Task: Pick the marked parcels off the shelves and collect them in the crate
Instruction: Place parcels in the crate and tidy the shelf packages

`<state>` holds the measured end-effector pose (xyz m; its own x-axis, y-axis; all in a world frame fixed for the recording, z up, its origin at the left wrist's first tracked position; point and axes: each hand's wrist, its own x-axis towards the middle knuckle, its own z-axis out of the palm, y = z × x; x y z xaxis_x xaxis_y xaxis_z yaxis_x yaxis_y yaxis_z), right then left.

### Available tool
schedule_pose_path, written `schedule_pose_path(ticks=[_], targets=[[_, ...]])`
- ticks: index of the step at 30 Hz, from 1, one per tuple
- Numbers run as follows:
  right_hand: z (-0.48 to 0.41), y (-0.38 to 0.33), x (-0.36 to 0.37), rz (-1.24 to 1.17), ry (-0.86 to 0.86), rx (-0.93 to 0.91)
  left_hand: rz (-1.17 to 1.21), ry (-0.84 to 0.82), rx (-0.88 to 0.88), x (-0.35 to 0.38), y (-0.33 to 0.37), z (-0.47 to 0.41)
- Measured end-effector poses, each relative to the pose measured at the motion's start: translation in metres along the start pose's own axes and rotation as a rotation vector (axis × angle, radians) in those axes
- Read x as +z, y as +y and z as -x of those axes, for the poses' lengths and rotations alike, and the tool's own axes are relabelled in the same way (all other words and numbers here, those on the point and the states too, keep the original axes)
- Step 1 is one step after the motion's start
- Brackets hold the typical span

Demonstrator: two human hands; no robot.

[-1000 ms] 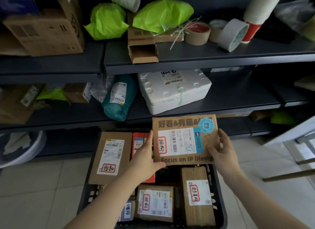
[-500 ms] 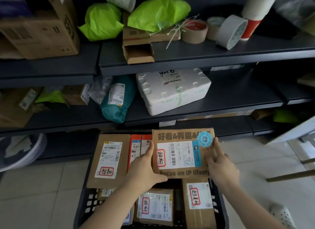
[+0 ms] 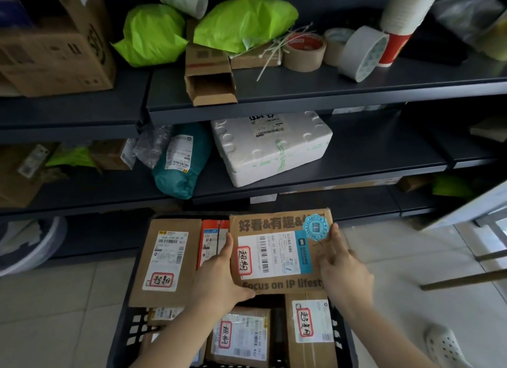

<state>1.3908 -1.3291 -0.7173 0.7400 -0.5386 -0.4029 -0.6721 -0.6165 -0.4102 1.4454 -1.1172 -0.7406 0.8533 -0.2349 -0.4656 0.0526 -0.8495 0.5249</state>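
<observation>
Crate cut off by bottom edge, paper cups by top

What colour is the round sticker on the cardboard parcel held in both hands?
Turquoise blue. The round sticker on the parcel shows best in the head view.

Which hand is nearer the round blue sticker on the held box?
Right. The right hand holds the box at its right edge, fingertip just beside the sticker; the left hand holds the opposite, left edge.

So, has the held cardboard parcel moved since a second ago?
Yes: the parcel dropped lower, away from the white foam box, toward the crate.
</observation>
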Motion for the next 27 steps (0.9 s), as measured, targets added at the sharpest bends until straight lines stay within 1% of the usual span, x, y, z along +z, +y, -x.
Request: schedule_pose_path(ticks=[7,12,18,24,27], targets=[[-0.006,-0.005,-0.006,0.058,-0.015,0.003,0.035,-0.070,-0.017,-0.009,0.005,-0.013],[-0.009,-0.005,-0.008,0.048,-0.006,-0.007,0.081,-0.086,-0.027,-0.010,0.004,-0.016],[0.002,-0.010,0.003,0.090,-0.005,-0.053,0.041,-0.141,-0.090,-0.004,-0.003,-0.014],[0.005,-0.007,-0.010,0.062,-0.025,-0.037,0.168,-0.029,-0.035,-0.003,0.000,-0.003],[-0.001,-0.007,-0.022,0.036,-0.018,-0.013,0.177,0.042,0.009,-0.010,0.009,-0.001]])
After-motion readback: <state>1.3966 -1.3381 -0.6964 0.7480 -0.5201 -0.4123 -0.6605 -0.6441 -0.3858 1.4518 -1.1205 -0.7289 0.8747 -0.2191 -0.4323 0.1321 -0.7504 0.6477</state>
